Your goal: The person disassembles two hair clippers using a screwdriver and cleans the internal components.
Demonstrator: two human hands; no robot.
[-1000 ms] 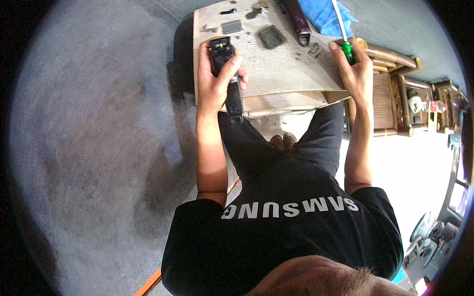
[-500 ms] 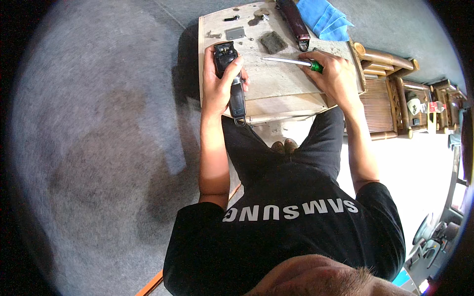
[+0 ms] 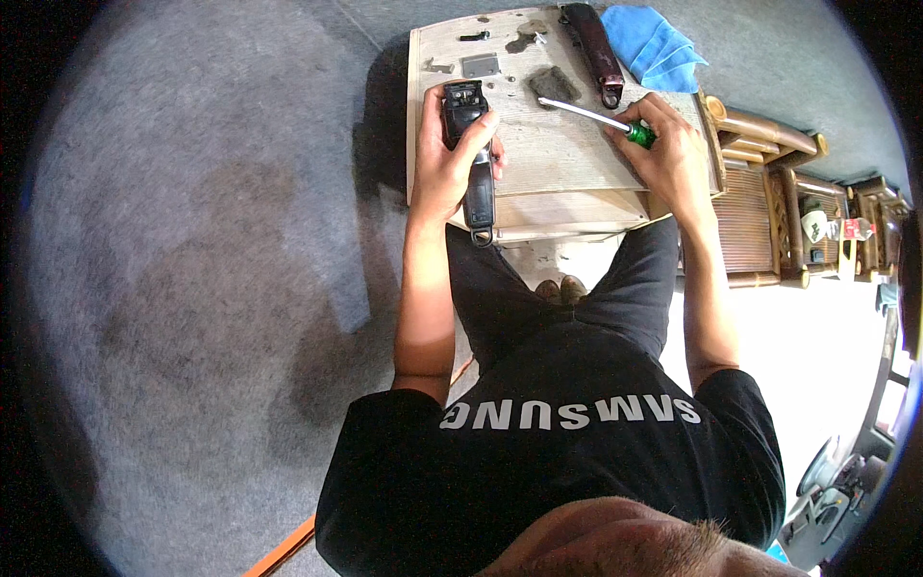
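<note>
A black hair clipper [image 3: 479,197] is wrapped in my left hand [image 3: 445,173], its top end open and showing metal parts inside, its hanging loop toward me. My right hand [image 3: 678,154] grips the green handle of a screwdriver [image 3: 601,117] over the right side of the small wooden table [image 3: 562,163]. The steel shaft points left, away from the clipper, with its tip by the near edge of a dark grey sponge-like block [image 3: 552,85]. Beyond the clipper lies a flat metal plate [image 3: 481,64], probably a blade, with several small parts around it.
At the table's far side lie a dark red clipper housing [image 3: 592,48] and a folded blue cloth [image 3: 654,48]. A small black part [image 3: 474,37] lies at the far left, near a dark stain. Bamboo furniture [image 3: 750,207] stands close on the right.
The screwdriver's tip has swung farther from me, from the bare wood up to the sponge-like block. The whole view has shifted slightly; the clipper stays in my left hand.
</note>
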